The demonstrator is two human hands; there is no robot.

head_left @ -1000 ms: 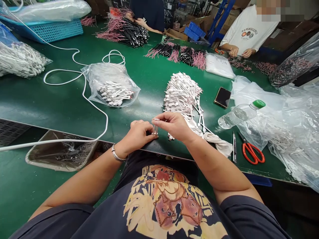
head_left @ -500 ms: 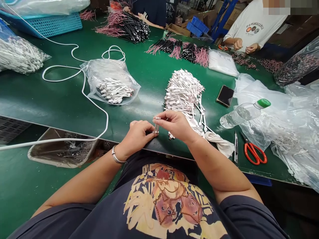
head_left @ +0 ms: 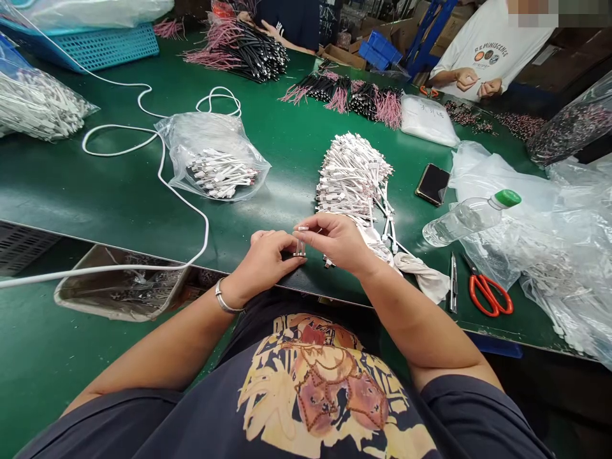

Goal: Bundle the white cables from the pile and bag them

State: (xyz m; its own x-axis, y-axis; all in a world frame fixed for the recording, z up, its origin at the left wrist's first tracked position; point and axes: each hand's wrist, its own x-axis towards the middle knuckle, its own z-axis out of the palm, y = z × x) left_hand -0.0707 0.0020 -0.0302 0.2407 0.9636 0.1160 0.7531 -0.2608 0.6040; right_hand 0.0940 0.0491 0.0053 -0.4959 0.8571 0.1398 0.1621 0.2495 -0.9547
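Near the front edge of the green table [head_left: 248, 223], my left hand [head_left: 272, 258] pinches the lower end of a few short white cables [head_left: 300, 247]. The fingers of my right hand [head_left: 332, 239] are closed on their upper ends, so the cables stand roughly upright between both hands. Just beyond my right hand lies a large pile of short white cables [head_left: 351, 172]. A white cloth [head_left: 423, 274] rests to the right of my right wrist.
Clear bag of cables [head_left: 217, 156], long white cord [head_left: 207, 226], phone [head_left: 433, 183], bottle [head_left: 461, 220], tweezers-like metal tool [head_left: 452, 284], red-handled scissors [head_left: 488, 294] and plastic bags [head_left: 540, 248] lie around. Another person's hands [head_left: 478, 83] are at the far right. Below the edge stands a bin [head_left: 119, 309].
My hands and the cables between them have barely moved. At the far right, the other person's hands have shifted slightly and their fingers have changed position.
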